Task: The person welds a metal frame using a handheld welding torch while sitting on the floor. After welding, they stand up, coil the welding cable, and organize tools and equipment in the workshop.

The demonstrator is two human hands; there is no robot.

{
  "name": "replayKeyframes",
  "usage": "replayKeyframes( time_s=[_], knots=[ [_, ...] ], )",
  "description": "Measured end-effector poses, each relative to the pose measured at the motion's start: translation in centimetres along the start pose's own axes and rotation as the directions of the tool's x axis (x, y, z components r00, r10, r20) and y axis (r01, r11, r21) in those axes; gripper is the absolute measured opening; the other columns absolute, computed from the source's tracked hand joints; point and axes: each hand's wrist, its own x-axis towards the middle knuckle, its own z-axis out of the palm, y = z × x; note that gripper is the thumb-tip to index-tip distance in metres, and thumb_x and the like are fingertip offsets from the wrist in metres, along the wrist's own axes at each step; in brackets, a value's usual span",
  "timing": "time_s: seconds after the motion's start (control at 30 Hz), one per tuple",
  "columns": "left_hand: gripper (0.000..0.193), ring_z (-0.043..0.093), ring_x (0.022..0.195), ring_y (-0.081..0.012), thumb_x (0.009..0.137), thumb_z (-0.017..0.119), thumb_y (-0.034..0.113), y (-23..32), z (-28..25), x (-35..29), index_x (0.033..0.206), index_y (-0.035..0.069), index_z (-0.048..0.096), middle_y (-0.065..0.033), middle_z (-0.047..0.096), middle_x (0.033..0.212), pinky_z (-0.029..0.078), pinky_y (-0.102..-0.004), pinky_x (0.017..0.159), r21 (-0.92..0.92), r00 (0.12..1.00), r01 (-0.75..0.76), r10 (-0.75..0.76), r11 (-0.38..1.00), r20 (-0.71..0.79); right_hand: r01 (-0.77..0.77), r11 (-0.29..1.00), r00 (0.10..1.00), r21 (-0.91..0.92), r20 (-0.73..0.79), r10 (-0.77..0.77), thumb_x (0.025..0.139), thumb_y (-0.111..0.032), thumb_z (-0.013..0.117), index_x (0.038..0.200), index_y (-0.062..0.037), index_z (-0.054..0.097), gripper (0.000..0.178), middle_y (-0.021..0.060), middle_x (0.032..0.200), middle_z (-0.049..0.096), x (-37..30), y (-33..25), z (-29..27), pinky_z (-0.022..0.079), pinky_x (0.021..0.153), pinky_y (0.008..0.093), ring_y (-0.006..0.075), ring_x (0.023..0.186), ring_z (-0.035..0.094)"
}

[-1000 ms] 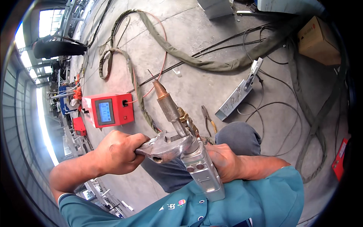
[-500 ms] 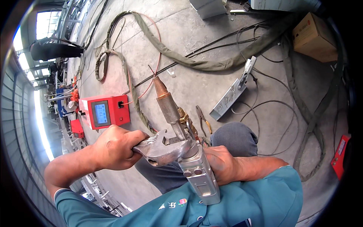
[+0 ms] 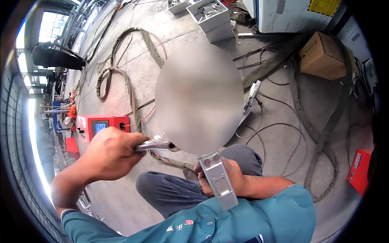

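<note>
My left hand (image 3: 114, 154) is closed around the handle of a silver adjustable wrench (image 3: 156, 144), which points right. A blurred oval hides the wrench's jaws, so whether they touch anything cannot be made out. In my right hand (image 3: 233, 174) is a handheld welding torch, its boxy silver body (image 3: 221, 184) tilted above my lap. The fingers wrap behind that body. The torch's upper end and nozzle are lost behind the same blur.
A red machine with a screen (image 3: 122, 122) stands on the floor at left. Thick sleeved hoses (image 3: 312, 129) and thin cables loop across the concrete. Further off are a cardboard box (image 3: 322, 60) and a grey bin of metal scraps (image 3: 212, 30). Another red unit (image 3: 360, 170) lies far right.
The view has tilted up and shifted right. My left hand with the wrench and the torch in my right hand have moved farther apart. A blur now covers the torch's upper part.
</note>
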Motion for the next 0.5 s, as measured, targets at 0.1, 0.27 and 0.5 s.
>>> replayKeyframes(
  time_s=[0.1, 0.27, 0.5],
  knots=[
    [0.015, 0.065, 0.064, -0.0335, 0.087, 0.065, 0.005, -1.3, 0.8, -2.3, 0.101, 0.004, 0.067, -0.0143, 0.065, 0.071, 0.049, -0.0416, 0.062, -0.28, 0.926, 0.229, -0.298, 0.932, -0.232, -0.099, 0.974, 0.993, 0.204, -0.043, 0.11, 0.082, 0.001, 0.074, 0.125, 0.0009, 0.054, 0.048, 0.008, 0.096, 0.066, -0.3, 1.4, -0.2, 0.055, 0.065, 0.0288, 0.0133, 0.076, 0.065],
    [0.013, 0.065, 0.071, -0.0362, 0.084, 0.062, 0.001, -7.6, 5.6, -1.8, 0.096, 0.002, 0.064, -0.0178, 0.064, 0.076, 0.049, -0.041, 0.064, -0.157, 0.91, 0.183, -0.227, 0.971, -0.348, -0.178, 0.959, 0.898, 0.218, -0.363, 0.249, 0.085, 0.005, 0.072, 0.129, -0.0014, 0.046, 0.051, 0.0098, 0.113, 0.062, 0.5, 2.2, 0.8, 0.054, 0.068, 0.0259, 0.0103, 0.084, 0.062],
    [0.025, 0.067, 0.092, -0.0426, 0.079, 0.067, 0.019, -19.4, 33.9, 10.3, 0.1, 0.005, 0.067, -0.0243, 0.069, 0.093, 0.054, -0.0504, 0.083, -0.196, 0.945, 0.303, -0.321, 0.933, -0.064, -0.253, 0.947, 0.945, -0.2, -0.261, 0.198, 0.093, -0.012, 0.071, 0.134, -0.0021, 0.037, 0.055, 0.0092, 0.114, 0.056, 2.0, 1.4, 1.5, 0.055, 0.079, 0.0312, 0.0135, 0.093, 0.063]
  ],
)
